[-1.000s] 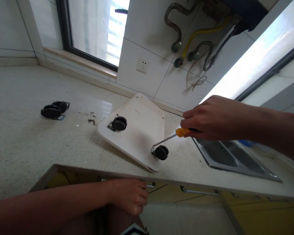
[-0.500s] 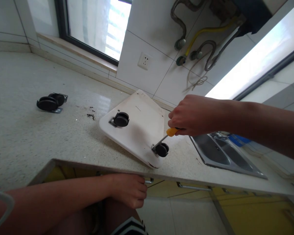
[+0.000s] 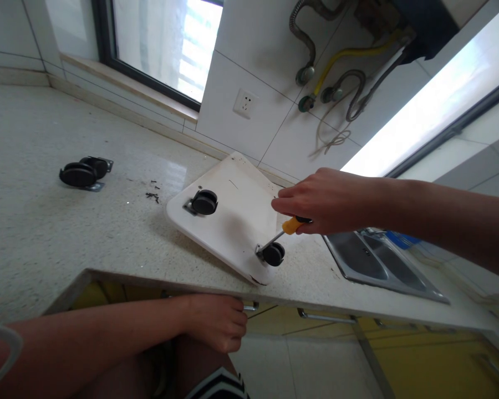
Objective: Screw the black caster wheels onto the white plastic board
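Note:
My right hand [image 3: 305,202] is closed round the yellow and black handle of a screwdriver [image 3: 292,225]. The shaft slants down to the mounting plate of a black caster [image 3: 273,254], fixed near the front corner of a white board [image 3: 233,221]. A second caster [image 3: 204,203] is attached at the board's left side. Whether the tip sits in a screw is too small to tell. My left hand [image 3: 222,321] rests below the counter edge on my knee, its fingers curled in, with nothing visible in them.
Two loose casters [image 3: 80,173] lie on the speckled counter [image 3: 120,244] at left. Several dark screws [image 3: 153,196] are scattered between them and the board. At right is a steel sink [image 3: 357,257]. Drawer handles [image 3: 326,317] project below the counter edge. Hoses [image 3: 357,52] hang on the wall.
My right hand has turned a little about the screwdriver handle and its fingers have loosened, showing more of the handle. The tip stays at the caster's plate. My left hand keeps its place.

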A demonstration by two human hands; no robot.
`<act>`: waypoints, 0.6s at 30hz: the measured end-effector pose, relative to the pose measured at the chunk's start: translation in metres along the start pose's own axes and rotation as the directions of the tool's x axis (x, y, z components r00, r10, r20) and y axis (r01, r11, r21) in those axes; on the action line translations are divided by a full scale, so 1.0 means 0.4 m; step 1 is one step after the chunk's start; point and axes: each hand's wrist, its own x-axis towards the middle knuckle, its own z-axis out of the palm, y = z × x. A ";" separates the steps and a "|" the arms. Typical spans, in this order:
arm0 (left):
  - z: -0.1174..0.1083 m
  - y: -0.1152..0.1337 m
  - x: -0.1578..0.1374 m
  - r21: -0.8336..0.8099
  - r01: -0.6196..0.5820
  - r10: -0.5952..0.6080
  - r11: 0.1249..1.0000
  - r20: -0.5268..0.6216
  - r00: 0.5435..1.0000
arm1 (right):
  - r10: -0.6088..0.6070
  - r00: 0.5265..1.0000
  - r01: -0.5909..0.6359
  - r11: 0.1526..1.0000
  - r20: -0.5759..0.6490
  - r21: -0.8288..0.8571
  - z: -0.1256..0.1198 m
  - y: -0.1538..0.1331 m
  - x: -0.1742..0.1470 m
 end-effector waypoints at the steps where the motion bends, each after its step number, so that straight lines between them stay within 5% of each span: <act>1: 0.001 0.000 0.000 -0.001 0.000 0.000 1.000 -0.002 1.000 | -0.001 1.000 0.001 1.000 -0.003 0.013 -0.001 0.000 0.001; 6: -0.003 0.000 0.001 0.002 0.002 -0.002 1.000 -0.010 1.000 | 0.113 0.988 -0.118 0.992 0.109 0.047 -0.002 -0.006 0.004; 12: -0.006 0.000 0.000 0.014 0.000 0.000 1.000 -0.017 1.000 | 0.171 0.976 -0.210 0.900 0.136 0.383 -0.008 -0.010 -0.023; 18: 0.001 0.000 -0.003 0.020 0.004 -0.003 1.000 -0.029 1.000 | 0.244 0.959 -0.277 0.919 0.146 0.280 -0.016 -0.034 -0.029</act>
